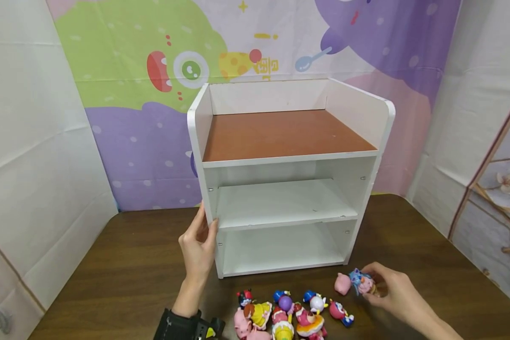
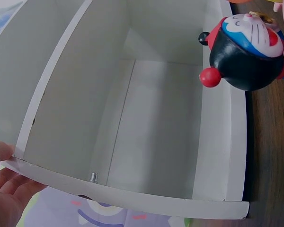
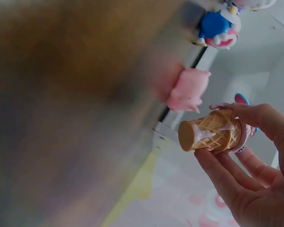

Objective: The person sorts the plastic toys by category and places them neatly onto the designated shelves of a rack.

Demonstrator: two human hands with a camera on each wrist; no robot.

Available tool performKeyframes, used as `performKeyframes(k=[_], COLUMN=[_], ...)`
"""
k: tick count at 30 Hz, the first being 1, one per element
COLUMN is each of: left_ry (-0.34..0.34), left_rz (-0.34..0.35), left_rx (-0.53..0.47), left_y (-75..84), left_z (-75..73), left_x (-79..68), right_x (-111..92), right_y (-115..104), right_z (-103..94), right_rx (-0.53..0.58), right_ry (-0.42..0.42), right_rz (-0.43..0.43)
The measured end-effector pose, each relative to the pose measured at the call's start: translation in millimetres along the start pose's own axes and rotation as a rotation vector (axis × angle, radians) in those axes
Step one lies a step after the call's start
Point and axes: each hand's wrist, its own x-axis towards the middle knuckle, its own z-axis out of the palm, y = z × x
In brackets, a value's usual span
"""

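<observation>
My left hand [image 1: 198, 246] grips the left side panel of a small white shelf unit [image 1: 286, 222], thumb at the front edge and fingers along the outside. In the left wrist view, that hand's fingers [image 2: 20, 190] show at the panel's edge. My right hand [image 1: 393, 293] holds a blue-and-pink figurine [image 1: 362, 282] at the shelf's front right. Its ice-cream-cone base [image 3: 213, 132] shows between thumb and fingers in the right wrist view. Beside the figurine is a pink pig figure [image 1: 342, 283].
Several small toy figures are grouped on the dark wooden table [image 1: 144, 264] in front of the shelf, among them a yellow-dressed figure [image 1: 261, 313] and a black-hooded one [image 2: 246, 56]. A brown top board [image 1: 280, 134] has raised white sides. A cartoon cloth [image 1: 131, 156] hangs behind.
</observation>
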Motion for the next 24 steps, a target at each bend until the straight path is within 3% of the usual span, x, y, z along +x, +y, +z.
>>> performKeyframes(k=[6, 7, 8, 12, 18, 24], left_ry=[0.0, -0.012, -0.016, -0.019, -0.019, -0.012], left_rz=[-0.007, -0.032, -0.041, -0.06, -0.047, -0.044], left_rx=[0.003, 0.049, 0.051, 0.041, 0.033, 0.024], left_y=[-0.2, 10.4, 10.4, 11.0, 11.4, 10.5], left_z=[0.2, -1.3, -1.4, -1.8, -1.1, -1.1], left_x=[-0.3, 2.0, 2.1, 2.9, 3.3, 3.1], right_x=[-7, -8, -9, -11, -12, -11], right_y=[6, 7, 8, 11, 11, 9], right_z=[4.0, 4.3, 4.4, 5.6, 7.3, 5.7], right_rx=[0.105, 0.127, 0.145, 0.14, 0.143, 0.203], right_ry=[-0.013, -0.016, -0.017, -0.005, -0.082, -0.149], right_rz=[0.048, 0.05, 0.051, 0.076, 0.189, 0.212])
